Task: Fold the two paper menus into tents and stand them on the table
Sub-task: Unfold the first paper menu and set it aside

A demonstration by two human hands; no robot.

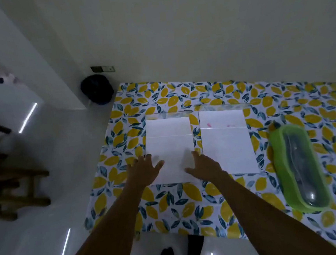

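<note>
Two white paper menus lie flat side by side on the lemon-print tablecloth [169, 204]. The left menu [169, 139] shows a crease line across its upper part. The right menu [226, 142] has a similar crease and faint pink marks near its top. My left hand [144, 169] rests with fingers spread on the near left corner of the left menu. My right hand [204, 166] lies spread on that same sheet's near right corner. Neither hand grips anything.
A green lidded container [298, 168] lies on the table to the right of the menus. The table's left edge drops to a white floor, where a dark round bag [97, 89] sits by the wall and wooden furniture [15, 181] stands at far left.
</note>
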